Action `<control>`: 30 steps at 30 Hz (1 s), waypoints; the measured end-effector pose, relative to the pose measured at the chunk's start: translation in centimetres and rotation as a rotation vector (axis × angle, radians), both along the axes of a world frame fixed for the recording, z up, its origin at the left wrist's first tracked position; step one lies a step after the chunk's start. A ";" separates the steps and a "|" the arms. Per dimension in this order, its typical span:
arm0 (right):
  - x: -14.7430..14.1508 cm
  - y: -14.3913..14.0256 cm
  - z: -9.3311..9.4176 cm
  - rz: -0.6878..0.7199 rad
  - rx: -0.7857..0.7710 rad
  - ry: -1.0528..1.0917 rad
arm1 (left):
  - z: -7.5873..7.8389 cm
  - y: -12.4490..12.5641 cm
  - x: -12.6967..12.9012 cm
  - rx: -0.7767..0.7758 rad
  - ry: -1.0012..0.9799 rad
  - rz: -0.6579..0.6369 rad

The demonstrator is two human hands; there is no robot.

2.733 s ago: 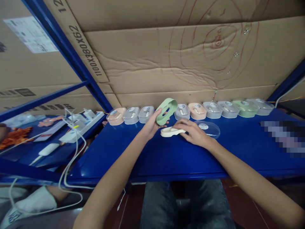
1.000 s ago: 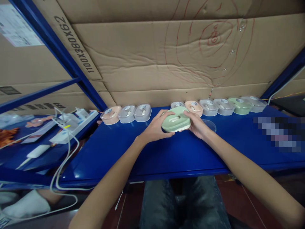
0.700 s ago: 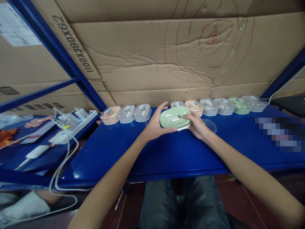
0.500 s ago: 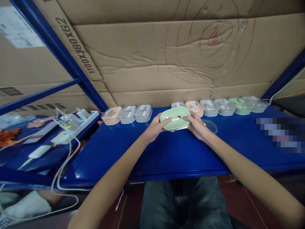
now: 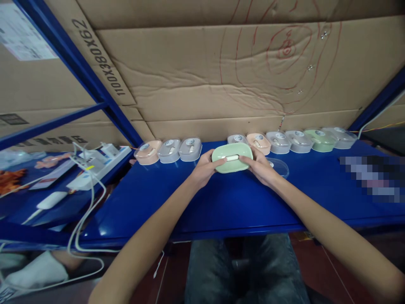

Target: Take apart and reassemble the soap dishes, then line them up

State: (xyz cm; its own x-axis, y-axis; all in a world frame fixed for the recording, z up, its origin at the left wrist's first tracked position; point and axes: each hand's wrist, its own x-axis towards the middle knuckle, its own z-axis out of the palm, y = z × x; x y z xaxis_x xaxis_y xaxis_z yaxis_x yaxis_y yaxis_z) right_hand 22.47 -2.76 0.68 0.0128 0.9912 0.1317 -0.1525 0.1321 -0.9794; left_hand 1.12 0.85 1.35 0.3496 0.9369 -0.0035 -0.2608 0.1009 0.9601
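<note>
Left hand (image 5: pixel 205 169) and right hand (image 5: pixel 260 167) clamp pale green oval plastic case (image 5: pixel 232 157) from opposite ends, thumbs on top by central slot, seemingly pressing shell down onto cream base. Case held just above blue metal desk (image 5: pixel 221 202), in gap of back row of closed pastel oval cases (image 5: pixel 169 150). Clear plastic oval lid (image 5: pixel 280 166) lies flat beside right hand, within reach.

matt green plastic box (image 5: pixel 232 157), glossy blue painted metal shelf (image 5: pixel 202 202), clear plastic lid (image 5: pixel 280 167), creased matt cardboard (image 5: pixel 202 71)
</note>
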 end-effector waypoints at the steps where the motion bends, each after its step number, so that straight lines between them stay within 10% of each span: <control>1: 0.0 0.0 -0.1 -0.006 0.008 -0.008 | 0.0 0.0 0.0 0.005 0.001 0.000; 24: -0.1 0.2 -0.8 0.030 -0.017 0.027 | -0.4 0.9 -0.5 -0.049 -0.031 -0.100; 30: 1.0 -0.1 0.7 -0.099 0.214 -0.400 | 0.1 0.8 -0.5 -0.074 -0.056 -0.091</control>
State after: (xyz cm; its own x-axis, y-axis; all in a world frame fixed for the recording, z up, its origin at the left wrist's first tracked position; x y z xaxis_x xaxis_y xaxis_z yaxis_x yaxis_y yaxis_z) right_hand 23.48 -2.87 1.36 0.0128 0.9377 0.3472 0.2549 0.3327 -0.9080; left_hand 0.59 1.63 1.42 0.4347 0.8992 -0.0495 -0.3007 0.1968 0.9332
